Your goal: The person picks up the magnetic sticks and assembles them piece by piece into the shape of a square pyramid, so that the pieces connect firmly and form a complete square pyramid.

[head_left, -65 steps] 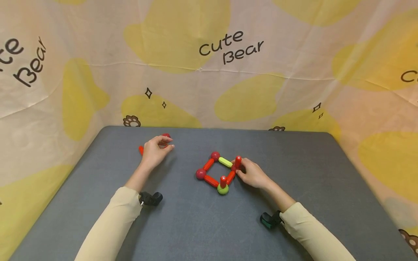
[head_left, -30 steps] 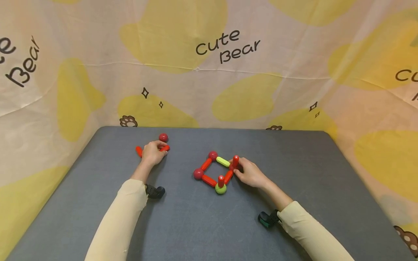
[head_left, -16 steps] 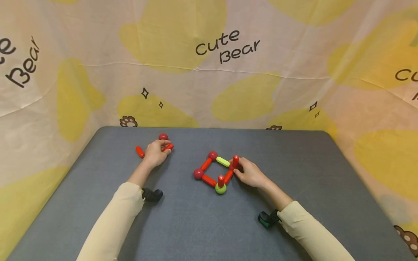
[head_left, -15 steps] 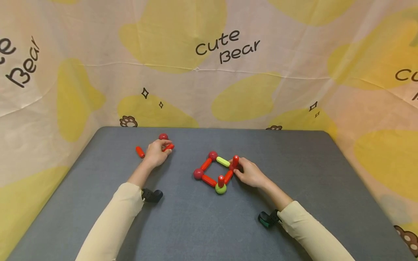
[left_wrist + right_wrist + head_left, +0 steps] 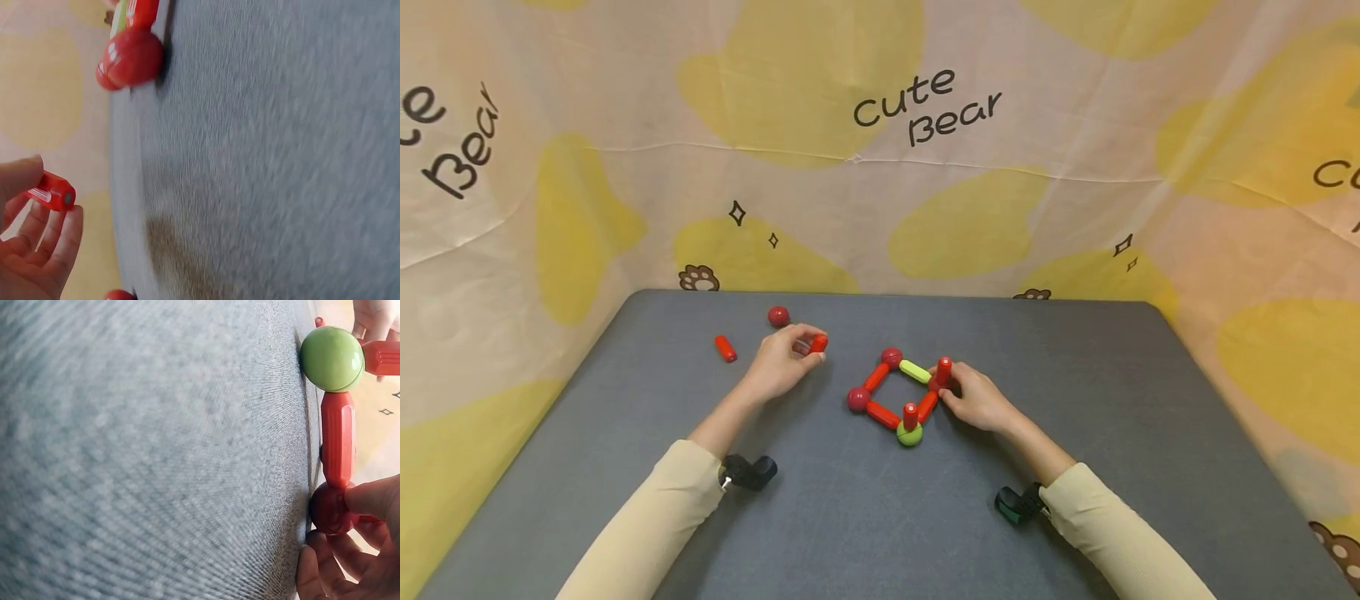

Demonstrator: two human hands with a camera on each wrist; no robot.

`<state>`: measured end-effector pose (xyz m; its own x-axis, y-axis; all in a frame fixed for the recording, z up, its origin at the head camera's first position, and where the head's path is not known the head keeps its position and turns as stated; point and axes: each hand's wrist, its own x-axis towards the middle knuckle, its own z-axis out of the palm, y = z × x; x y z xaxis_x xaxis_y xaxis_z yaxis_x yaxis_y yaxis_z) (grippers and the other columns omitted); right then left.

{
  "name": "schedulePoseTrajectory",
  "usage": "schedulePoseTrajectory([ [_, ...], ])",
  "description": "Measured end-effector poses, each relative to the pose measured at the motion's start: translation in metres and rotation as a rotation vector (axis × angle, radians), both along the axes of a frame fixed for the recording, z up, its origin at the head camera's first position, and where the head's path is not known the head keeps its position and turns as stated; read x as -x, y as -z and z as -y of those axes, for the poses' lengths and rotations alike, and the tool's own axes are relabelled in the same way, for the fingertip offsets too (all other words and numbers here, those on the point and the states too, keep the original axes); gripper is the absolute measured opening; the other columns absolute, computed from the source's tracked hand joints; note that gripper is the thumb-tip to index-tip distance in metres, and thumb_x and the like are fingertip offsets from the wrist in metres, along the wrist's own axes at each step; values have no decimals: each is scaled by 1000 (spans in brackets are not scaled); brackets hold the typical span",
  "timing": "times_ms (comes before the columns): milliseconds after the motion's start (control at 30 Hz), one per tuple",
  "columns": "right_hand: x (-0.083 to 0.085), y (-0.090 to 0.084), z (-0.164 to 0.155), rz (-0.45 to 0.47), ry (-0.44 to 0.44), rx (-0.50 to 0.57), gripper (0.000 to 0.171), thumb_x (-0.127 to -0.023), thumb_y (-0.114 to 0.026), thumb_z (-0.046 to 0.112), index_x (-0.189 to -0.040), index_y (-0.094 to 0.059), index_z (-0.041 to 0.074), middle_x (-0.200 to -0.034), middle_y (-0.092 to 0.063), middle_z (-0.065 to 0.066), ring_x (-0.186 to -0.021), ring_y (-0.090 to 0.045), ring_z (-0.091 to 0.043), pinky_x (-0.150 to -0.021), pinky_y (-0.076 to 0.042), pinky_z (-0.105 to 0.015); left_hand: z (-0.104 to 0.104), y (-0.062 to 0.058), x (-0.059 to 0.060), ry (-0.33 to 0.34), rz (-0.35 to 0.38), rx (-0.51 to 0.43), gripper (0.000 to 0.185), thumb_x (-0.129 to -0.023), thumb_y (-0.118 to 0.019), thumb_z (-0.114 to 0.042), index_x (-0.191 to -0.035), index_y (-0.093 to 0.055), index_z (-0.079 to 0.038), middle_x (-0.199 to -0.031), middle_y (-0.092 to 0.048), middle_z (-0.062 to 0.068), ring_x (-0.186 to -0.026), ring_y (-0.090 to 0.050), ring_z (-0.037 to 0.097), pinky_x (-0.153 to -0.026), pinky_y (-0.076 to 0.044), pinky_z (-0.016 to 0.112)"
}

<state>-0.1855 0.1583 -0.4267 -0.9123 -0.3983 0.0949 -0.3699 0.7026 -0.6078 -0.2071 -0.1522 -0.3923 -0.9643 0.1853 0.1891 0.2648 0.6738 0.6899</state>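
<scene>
My left hand pinches a red magnetic rod between thumb and fingers, held above the table left of the frame. In the left wrist view the rod shows a small round dot on its end. A square of rods and balls lies mid-table: a green ball at the near corner, red balls at the others, one yellow-green rod at the back. Upright red rods stand on the green ball and the right red ball. My right hand grips that right red ball with thumb and fingers.
A loose red rod lies on the grey table at the left, and a loose red ball sits near the back edge. A printed cloth hangs behind the table.
My left hand has picked up the red rod near the loose ball and carried it right, toward the square. My right hand has stayed at the right red ball.
</scene>
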Motion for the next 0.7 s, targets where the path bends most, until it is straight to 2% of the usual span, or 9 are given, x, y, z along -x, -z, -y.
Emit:
schedulePoseTrajectory([
  [200,-1,-1,1,11,10,4,31,-86,-59,6,-117,-59,6,-103,-60,-10,-94,-57,-22,-86,-47,-42,-11,0,-10,31,-28,-82,28,-77,-73,-12,-104,-64,-10,-94,-66,5,-82,-64,19,-74,-52,36],
  [333,-1,-1,1,6,9,2,30,-86,-59,5,-116,-59,5,-103,-60,-10,-94,-57,-23,-86,-47,-42,-18,-1,-15,62,-17,-126,25,-77,-73,-11,-100,-63,-11,-89,-66,4,-81,-64,17,-74,-53,33],
  [700,0,0,1,-10,7,2,30,-86,-59,6,-115,-59,5,-103,-60,-10,-94,-57,-23,-86,-46,-43,-34,2,-28,137,19,-171,25,-76,-74,-8,-97,-61,-11,-87,-66,3,-83,-65,15,-73,-54,29],
])
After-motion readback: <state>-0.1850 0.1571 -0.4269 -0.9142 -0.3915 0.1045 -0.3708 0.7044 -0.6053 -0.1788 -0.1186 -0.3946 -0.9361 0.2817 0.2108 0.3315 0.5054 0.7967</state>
